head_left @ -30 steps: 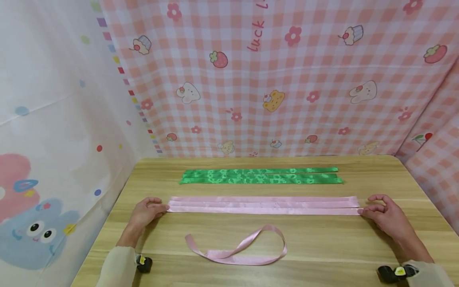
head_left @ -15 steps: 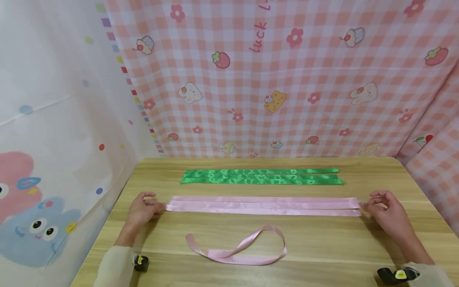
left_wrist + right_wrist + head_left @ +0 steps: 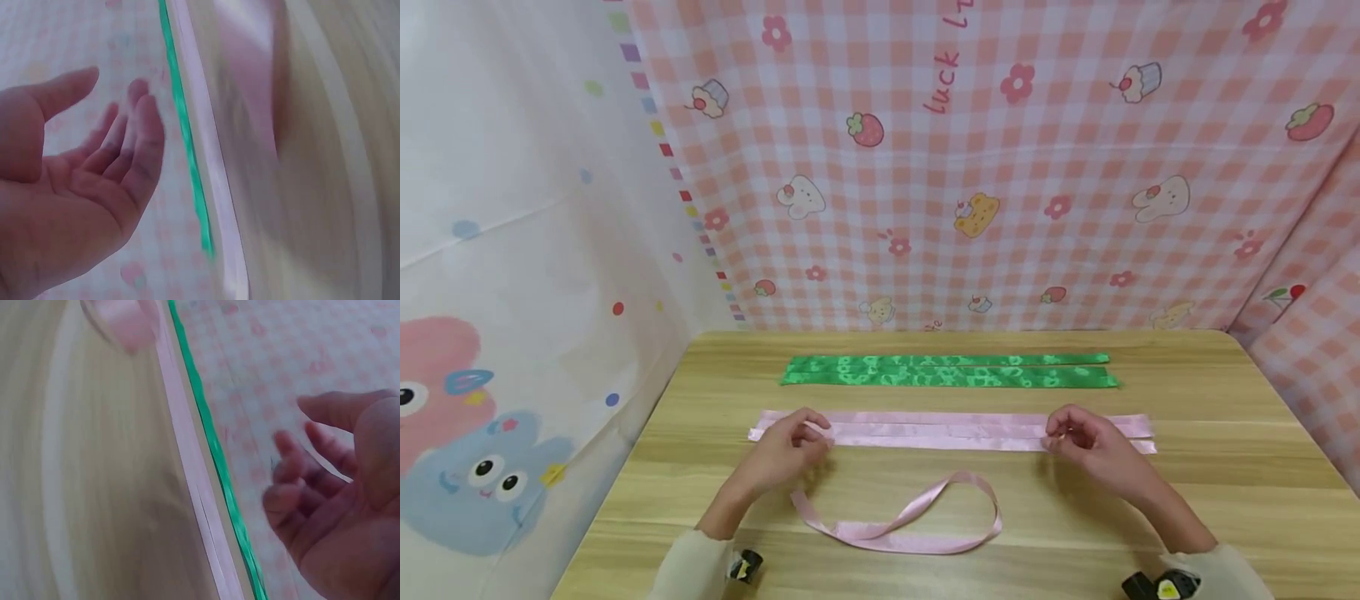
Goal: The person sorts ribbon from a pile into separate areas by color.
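Three pink ribbon strips lie side by side across the table. My left hand hovers over their left part; in the left wrist view the thumb and loosely bent fingers stand apart with nothing between them. Over the right part is my right hand, and the right wrist view shows its thumb and fingers likewise apart and holding nothing. A loose pink ribbon lies curled in a loop nearer to me, its left end close below the left hand.
Green ribbon strips lie parallel behind the pink ones. The wooden table ends at a pink checked cloth at the back, with a white printed cloth at the left.
Both hands have left the outer ends of the pink strips and moved inward, toward each other. The ribbons lie as before.
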Tool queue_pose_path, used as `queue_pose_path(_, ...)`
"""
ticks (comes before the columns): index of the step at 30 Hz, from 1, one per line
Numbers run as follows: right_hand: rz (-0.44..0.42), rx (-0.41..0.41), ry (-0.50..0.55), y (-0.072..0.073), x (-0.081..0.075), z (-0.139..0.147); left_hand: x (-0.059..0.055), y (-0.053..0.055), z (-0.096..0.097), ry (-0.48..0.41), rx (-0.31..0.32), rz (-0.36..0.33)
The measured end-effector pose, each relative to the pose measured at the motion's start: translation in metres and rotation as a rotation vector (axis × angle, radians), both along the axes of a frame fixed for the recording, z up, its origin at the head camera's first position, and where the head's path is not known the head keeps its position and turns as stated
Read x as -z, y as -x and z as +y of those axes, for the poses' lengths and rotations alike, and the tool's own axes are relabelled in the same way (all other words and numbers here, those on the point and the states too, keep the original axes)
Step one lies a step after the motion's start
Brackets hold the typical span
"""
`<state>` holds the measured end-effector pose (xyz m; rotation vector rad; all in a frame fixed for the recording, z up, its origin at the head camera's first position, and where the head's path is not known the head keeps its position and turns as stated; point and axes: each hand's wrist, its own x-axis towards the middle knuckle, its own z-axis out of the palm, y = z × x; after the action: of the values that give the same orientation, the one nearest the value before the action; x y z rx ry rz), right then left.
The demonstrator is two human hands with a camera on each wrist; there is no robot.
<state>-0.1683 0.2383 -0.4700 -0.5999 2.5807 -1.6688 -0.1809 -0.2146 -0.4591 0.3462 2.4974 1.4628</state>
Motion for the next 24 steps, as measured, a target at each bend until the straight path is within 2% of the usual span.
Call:
queue_pose_path(4, -0.039, -0.169, 0.024, -0.001, 0.004, -0.026, 0.005, -0.007, 0.029, -0.009, 0.153, -0.051)
queue_pose_path(8, -0.101, -0.248, 0.024, -0.002, 0.009, -0.048, 0.009, -0.012, 0.055, 0.004, 0.231, -0.104)
queue_pose_path(15, -0.158, -0.238, -0.035, -0.002, 0.019, -0.078, 0.015, -0.021, 0.089, -0.03, 0.281, -0.202)
queue_pose_path(20, -0.18, -0.222, -0.098, -0.002, 0.024, -0.09, 0.017, -0.025, 0.102, -0.013, 0.308, -0.188)
queue_pose_path(24, -0.178, -0.176, -0.144, -0.002, 0.028, -0.094, 0.019, -0.026, 0.108, 0.009, 0.296, -0.179)
